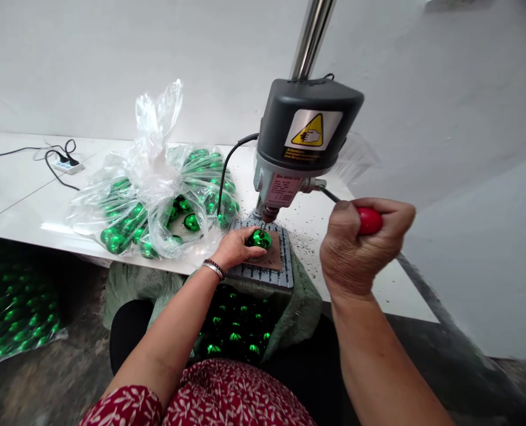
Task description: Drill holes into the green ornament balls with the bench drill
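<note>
My left hand (237, 248) grips a shiny green ball ornament (261, 238) between thumb and fingers. The ball rests on a small brown board (274, 255) on the grey base (286, 278) of a bench drill press (311, 124), right under the chuck (270, 214). Whether the drill bit touches the ball, I cannot tell. Wrapped round the red knob (370, 220) of the drill's feed lever is my right hand (355, 251), closed, to the right of the drill head.
A clear plastic bag (156, 171) of green balls lies on the white table (32, 195) left of the drill. Farther left is a power strip (68, 166) with cords. An open green sack (300, 296) with more balls sits below the base. Dark shavings litter the tabletop.
</note>
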Demonstrator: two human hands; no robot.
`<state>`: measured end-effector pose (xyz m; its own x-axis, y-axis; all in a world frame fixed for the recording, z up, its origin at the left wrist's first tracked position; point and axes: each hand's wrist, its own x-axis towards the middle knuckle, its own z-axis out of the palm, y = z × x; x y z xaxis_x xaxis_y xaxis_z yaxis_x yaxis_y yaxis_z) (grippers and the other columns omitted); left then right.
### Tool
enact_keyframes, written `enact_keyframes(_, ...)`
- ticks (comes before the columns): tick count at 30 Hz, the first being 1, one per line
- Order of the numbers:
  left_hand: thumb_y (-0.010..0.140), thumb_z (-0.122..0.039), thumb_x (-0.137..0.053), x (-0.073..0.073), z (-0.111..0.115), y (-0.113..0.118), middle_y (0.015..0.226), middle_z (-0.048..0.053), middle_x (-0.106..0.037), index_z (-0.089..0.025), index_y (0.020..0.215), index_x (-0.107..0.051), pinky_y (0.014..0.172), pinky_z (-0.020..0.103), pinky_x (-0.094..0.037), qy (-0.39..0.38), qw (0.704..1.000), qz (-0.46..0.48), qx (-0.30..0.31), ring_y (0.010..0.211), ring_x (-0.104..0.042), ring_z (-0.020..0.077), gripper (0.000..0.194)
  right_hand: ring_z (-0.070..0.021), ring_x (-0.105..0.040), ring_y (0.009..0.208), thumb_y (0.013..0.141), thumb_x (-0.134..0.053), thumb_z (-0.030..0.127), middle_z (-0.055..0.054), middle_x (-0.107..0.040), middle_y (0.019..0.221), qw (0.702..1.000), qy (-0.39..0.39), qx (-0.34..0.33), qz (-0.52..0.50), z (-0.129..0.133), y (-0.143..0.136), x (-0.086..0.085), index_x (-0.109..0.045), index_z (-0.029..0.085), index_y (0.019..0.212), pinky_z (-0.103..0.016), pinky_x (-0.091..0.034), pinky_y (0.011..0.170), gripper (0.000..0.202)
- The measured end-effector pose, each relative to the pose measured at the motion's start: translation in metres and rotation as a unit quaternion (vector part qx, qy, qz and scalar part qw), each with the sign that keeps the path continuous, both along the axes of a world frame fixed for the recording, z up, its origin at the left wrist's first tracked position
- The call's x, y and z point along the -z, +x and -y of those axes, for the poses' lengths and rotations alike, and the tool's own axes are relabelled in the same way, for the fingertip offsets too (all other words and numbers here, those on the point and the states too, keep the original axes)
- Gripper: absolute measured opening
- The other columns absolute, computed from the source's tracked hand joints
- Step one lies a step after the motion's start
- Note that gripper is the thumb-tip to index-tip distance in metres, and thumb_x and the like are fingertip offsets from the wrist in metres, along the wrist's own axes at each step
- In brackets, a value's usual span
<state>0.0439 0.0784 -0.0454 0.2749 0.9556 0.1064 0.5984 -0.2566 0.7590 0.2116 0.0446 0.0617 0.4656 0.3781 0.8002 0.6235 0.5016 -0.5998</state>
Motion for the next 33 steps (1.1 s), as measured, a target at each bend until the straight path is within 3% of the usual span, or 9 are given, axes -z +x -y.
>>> enact_keyframes(10,0.069,-0.039,-0.074,0.005,-0.002,0.0,0.097,0.001,-0.072,-0.023,0.115,-0.066,0.086,0.031,-0.049,0.008,1.0,0.017,-0.002,0.09,-0.065,0.0206,0.049,-0.007,-0.049,0.065,0.079,-0.055,0.032,0.001,-0.051,0.072,1.0,0.001,-0.011,0.004,0.008,-0.003,0.025,-0.048,0.017,0.078,-0.023,-0.042,0.063,0.017)
enact_keyframes(12,0.068,-0.039,-0.074,0.005,-0.001,0.001,0.095,0.001,-0.072,-0.022,0.112,-0.066,0.084,0.03,-0.049,0.011,1.0,0.018,-0.006,0.088,-0.064,0.0201,0.047,-0.0067,-0.047,0.065,0.079,-0.055,0.033,0.001,-0.05,0.072,1.0,0.008,-0.013,0.003,0.004,-0.001,0.013,-0.047,0.016,0.078,-0.023,-0.041,0.062,0.018)
enact_keyframes(15,0.069,-0.038,-0.073,0.001,0.003,0.005,0.09,0.001,-0.071,-0.021,0.107,-0.067,0.08,0.03,-0.049,0.023,0.999,0.012,-0.019,0.083,-0.064,0.0194,0.042,-0.005,-0.042,0.063,0.078,-0.055,0.031,0.003,-0.046,0.071,1.0,-0.007,-0.022,0.012,-0.009,0.002,-0.023,-0.047,0.015,0.08,-0.022,-0.038,0.061,0.018)
enact_keyframes(19,0.068,-0.034,-0.074,-0.012,0.021,0.003,0.093,0.003,-0.07,-0.018,0.111,-0.064,0.08,0.031,-0.049,0.029,0.998,0.007,-0.053,0.086,-0.063,0.0207,0.046,-0.0028,-0.035,0.064,0.08,-0.056,0.022,0.005,-0.042,0.07,0.991,-0.131,-0.032,0.011,-0.024,0.004,-0.064,-0.043,0.014,0.076,-0.022,-0.036,0.068,0.016)
enact_keyframes(25,0.069,-0.031,-0.074,-0.043,0.076,-0.035,0.117,0.008,-0.067,-0.02,0.122,-0.06,0.093,0.036,-0.048,-0.025,0.996,-0.054,0.065,0.106,-0.062,0.0243,0.055,-0.0022,-0.035,0.062,0.079,-0.058,0.019,0.007,-0.043,0.069,0.99,-0.133,-0.035,-0.02,-0.027,0.003,-0.066,-0.043,0.014,0.079,-0.021,-0.035,0.067,0.016)
enact_keyframes(27,0.069,-0.032,-0.075,-0.053,0.089,-0.051,0.122,0.01,-0.066,-0.02,0.125,-0.059,0.094,0.036,-0.049,-0.032,0.994,-0.073,0.075,0.104,-0.063,0.0238,0.06,-0.0021,-0.036,0.062,0.077,-0.058,0.018,0.007,-0.044,0.069,0.992,-0.123,-0.035,-0.023,-0.027,0.002,-0.064,-0.044,0.015,0.079,-0.022,-0.036,0.068,0.015)
enact_keyframes(29,0.075,-0.034,-0.069,-0.061,0.09,-0.066,0.117,0.009,-0.068,-0.02,0.124,-0.061,0.087,0.034,-0.052,-0.023,0.997,-0.074,0.029,0.093,-0.066,0.0209,0.052,-0.0022,-0.037,0.062,0.077,-0.057,0.017,0.007,-0.044,0.069,0.992,-0.116,-0.033,-0.024,-0.028,0.002,-0.063,-0.044,0.015,0.078,-0.024,-0.037,0.068,0.013)
enact_keyframes(31,0.084,-0.031,-0.057,-0.065,0.077,-0.08,0.11,0.007,-0.071,-0.02,0.12,-0.064,0.084,0.033,-0.053,0.008,0.992,-0.094,-0.078,0.089,-0.067,0.0197,0.038,-0.0026,-0.037,0.062,0.077,-0.055,0.017,0.007,-0.044,0.068,0.993,-0.11,-0.033,-0.019,-0.029,0.002,-0.063,-0.045,0.016,0.077,-0.026,-0.037,0.069,0.01)
enact_keyframes(33,0.086,-0.02,-0.046,-0.064,0.054,-0.094,0.112,0.009,-0.071,-0.018,0.116,-0.066,0.092,0.034,-0.049,0.048,0.965,-0.164,-0.201,0.101,-0.065,0.0221,0.036,-0.0033,-0.039,0.063,0.077,-0.054,0.019,0.007,-0.044,0.069,0.994,-0.107,-0.03,-0.011,-0.029,0.003,-0.062,-0.045,0.016,0.077,-0.028,-0.037,0.07,0.009)
